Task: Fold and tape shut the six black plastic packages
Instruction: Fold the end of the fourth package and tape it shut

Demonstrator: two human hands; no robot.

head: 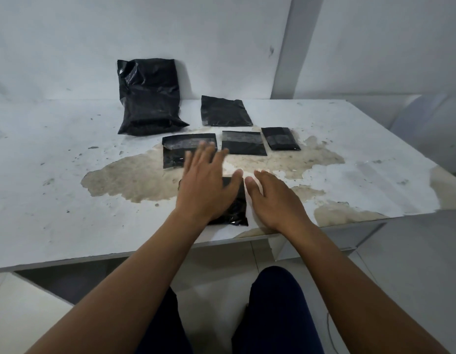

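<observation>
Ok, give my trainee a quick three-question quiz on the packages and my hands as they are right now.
1. True or false: the big package leans against the wall.
2. How many black packages are in view?
3. Which package lies partly under the left hand? A) nearest package B) smallest package C) the big one

Key
1. True.
2. Six.
3. A. The right hand is beside it, fingers straight, over the table.
</observation>
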